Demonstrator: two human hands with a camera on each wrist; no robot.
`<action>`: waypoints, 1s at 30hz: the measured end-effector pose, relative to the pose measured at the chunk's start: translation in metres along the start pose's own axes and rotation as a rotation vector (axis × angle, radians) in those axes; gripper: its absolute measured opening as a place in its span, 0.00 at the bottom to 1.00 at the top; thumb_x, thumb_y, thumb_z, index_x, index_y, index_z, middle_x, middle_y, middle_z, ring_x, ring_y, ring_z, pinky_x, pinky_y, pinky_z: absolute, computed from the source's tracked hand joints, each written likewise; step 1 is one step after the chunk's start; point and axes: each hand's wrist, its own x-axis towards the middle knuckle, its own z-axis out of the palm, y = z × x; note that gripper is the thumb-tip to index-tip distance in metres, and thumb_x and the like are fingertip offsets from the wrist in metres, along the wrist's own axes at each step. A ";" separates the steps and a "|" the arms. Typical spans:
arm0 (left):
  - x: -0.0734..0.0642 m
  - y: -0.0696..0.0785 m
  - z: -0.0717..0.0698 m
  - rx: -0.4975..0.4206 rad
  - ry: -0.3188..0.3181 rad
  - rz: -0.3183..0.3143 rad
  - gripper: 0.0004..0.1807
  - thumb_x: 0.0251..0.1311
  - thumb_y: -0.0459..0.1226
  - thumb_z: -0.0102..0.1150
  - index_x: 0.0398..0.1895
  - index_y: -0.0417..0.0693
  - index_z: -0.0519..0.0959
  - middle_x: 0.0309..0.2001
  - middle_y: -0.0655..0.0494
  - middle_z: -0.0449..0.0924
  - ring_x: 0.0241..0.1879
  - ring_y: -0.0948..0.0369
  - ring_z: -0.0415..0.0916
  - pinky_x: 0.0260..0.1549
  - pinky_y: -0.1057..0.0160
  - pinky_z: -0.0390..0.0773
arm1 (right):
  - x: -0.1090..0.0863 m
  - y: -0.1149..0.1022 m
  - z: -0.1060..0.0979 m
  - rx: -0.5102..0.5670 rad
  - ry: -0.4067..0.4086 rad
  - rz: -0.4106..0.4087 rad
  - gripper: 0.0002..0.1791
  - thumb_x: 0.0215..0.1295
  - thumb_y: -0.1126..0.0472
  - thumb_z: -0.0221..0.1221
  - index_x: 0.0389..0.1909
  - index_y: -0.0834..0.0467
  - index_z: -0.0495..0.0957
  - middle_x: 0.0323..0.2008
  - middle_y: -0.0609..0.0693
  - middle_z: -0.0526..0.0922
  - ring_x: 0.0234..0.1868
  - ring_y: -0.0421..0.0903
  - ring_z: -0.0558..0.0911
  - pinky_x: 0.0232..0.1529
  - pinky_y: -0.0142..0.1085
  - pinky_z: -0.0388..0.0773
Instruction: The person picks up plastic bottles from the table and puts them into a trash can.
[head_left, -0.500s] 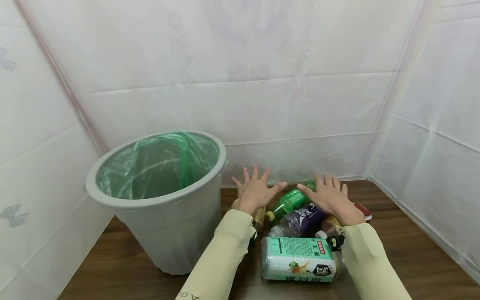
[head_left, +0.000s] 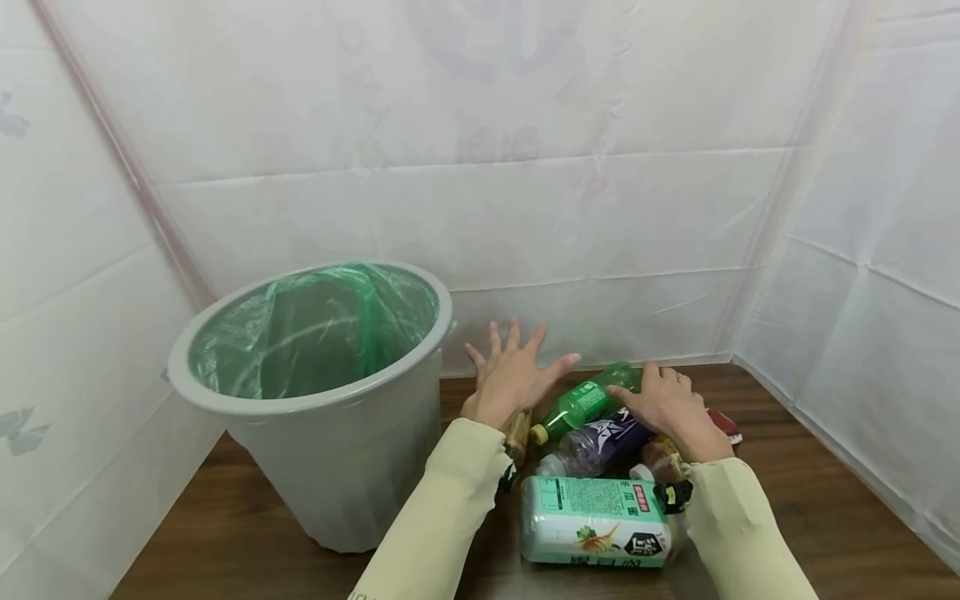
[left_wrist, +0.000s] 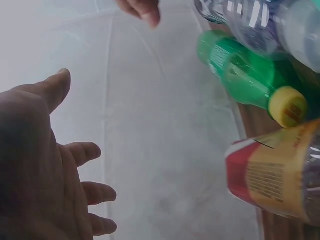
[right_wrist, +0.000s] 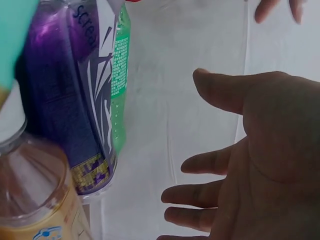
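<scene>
My left hand, fingers spread and straight, hovers above a brown-labelled bottle beside the bin. In the left wrist view it holds nothing. Over the far right of the bottle pile is my right hand, its fingers relaxed and slightly bent, its palm bare in the right wrist view. Between the hands lie a green bottle with a yellow cap and a purple-labelled clear bottle. A white-capped amber bottle is partly hidden under the right wrist. Nearest the camera lies a large mint-and-white-labelled bottle.
A grey bin lined with a green plastic bag stands left of my left arm. A red item lies beyond my right wrist. White sheeting walls in the dark wooden table at the back and sides.
My right hand has come down a little towards the bottles, its fingers bending more and uncovering more of the green bottle. The left hand has barely shifted, still spread.
</scene>
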 end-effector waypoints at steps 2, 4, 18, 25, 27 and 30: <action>-0.003 0.003 -0.003 -0.011 0.004 0.001 0.47 0.72 0.75 0.40 0.87 0.64 0.54 0.85 0.41 0.40 0.82 0.38 0.25 0.71 0.22 0.28 | -0.002 0.003 0.001 0.020 0.005 0.015 0.52 0.80 0.38 0.53 0.75 0.82 0.48 0.69 0.87 0.55 0.70 0.84 0.57 0.65 0.75 0.62; -0.007 0.006 -0.006 -0.023 0.014 0.008 0.48 0.71 0.75 0.41 0.87 0.65 0.54 0.85 0.42 0.40 0.82 0.39 0.25 0.71 0.23 0.29 | -0.004 0.008 0.001 0.038 0.021 0.027 0.52 0.80 0.39 0.53 0.73 0.84 0.49 0.67 0.89 0.56 0.68 0.85 0.59 0.64 0.75 0.64; -0.042 0.041 -0.042 -0.087 0.121 0.127 0.48 0.69 0.77 0.41 0.87 0.72 0.50 0.86 0.52 0.35 0.83 0.47 0.20 0.74 0.31 0.23 | -0.013 0.027 -0.007 0.139 0.087 0.144 0.51 0.80 0.42 0.51 0.72 0.86 0.46 0.65 0.89 0.57 0.65 0.85 0.63 0.61 0.74 0.67; -0.067 0.059 -0.062 -0.047 0.146 0.222 0.49 0.69 0.75 0.43 0.88 0.72 0.47 0.87 0.52 0.36 0.83 0.47 0.23 0.75 0.31 0.27 | -0.020 0.039 -0.008 0.162 0.114 0.202 0.49 0.79 0.43 0.51 0.72 0.86 0.47 0.65 0.89 0.57 0.64 0.85 0.63 0.59 0.75 0.68; -0.073 0.062 -0.065 -0.041 0.158 0.243 0.48 0.70 0.75 0.44 0.87 0.72 0.47 0.87 0.52 0.36 0.83 0.47 0.23 0.75 0.31 0.27 | -0.021 0.044 -0.008 0.163 0.126 0.213 0.49 0.79 0.44 0.50 0.71 0.86 0.48 0.63 0.89 0.58 0.63 0.85 0.64 0.58 0.74 0.69; -0.083 0.063 -0.072 -0.045 0.166 0.276 0.48 0.70 0.75 0.44 0.87 0.73 0.47 0.86 0.54 0.34 0.83 0.49 0.21 0.75 0.33 0.25 | -0.023 0.050 -0.009 0.167 0.141 0.228 0.48 0.79 0.44 0.50 0.70 0.86 0.49 0.62 0.89 0.60 0.62 0.85 0.65 0.57 0.74 0.69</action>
